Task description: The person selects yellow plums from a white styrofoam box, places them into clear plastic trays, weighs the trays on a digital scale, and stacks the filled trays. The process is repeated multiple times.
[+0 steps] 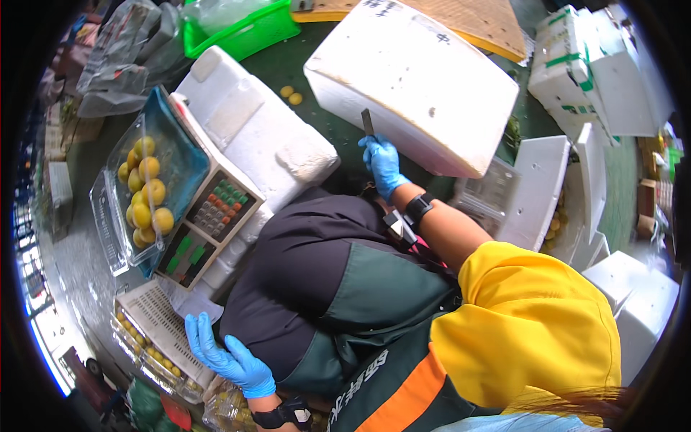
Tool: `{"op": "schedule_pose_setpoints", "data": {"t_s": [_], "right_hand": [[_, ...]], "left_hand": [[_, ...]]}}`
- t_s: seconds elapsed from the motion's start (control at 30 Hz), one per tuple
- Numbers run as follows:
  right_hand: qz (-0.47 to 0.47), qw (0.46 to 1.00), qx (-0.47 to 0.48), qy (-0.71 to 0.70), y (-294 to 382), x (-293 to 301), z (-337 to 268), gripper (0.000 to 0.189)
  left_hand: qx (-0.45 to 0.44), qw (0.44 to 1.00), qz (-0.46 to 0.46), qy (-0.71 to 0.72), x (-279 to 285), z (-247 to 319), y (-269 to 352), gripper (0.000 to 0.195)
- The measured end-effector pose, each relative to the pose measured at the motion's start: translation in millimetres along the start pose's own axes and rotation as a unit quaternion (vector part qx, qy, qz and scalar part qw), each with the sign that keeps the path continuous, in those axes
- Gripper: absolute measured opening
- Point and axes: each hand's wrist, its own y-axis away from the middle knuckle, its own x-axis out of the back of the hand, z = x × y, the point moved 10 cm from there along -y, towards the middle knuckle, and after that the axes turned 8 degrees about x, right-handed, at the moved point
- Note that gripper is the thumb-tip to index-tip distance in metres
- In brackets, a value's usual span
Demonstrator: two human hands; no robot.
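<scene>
My right hand (pixel 382 164), in a blue glove, is closed around a tool with a flat, dark metal blade (pixel 367 122); its handle is hidden. The blade overlaps the side of a large white foam box (pixel 415 81) in view; whether they touch, I cannot tell. My left hand (pixel 229 353), also gloved, has its fingers apart and nothing in it, close to a white paper slip (pixel 191 302). An electronic scale (pixel 216 216) with a blue pan (pixel 189 146) stands beside a second foam box (pixel 253 129). In the pan rests an open clear plastic clamshell of yellow round fruit (pixel 142 202).
Two yellow fruits (pixel 291 95) lie on the green floor. Beyond are a green plastic crate (pixel 243 35) and a wooden board (pixel 486 24). Foam boxes with green tape (pixel 564 70) and foam lids (pixel 534 189) stand at right. Packed fruit boxes (pixel 156 356) are at lower left.
</scene>
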Motion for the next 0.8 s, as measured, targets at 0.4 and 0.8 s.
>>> {"op": "schedule_pose_setpoints", "data": {"t_s": [0.4,0.8], "right_hand": [[-0.034,0.994,-0.042,0.097,78.4,156.6,6.2,0.015],[0.012,0.991,0.060,0.117,80.8,188.5,-4.5,0.015]], "left_hand": [[-0.047,0.999,0.006,-0.012,-2.0,7.3,-2.9,0.040],[-0.049,0.997,0.015,-0.061,-3.9,13.1,-2.4,0.039]]}}
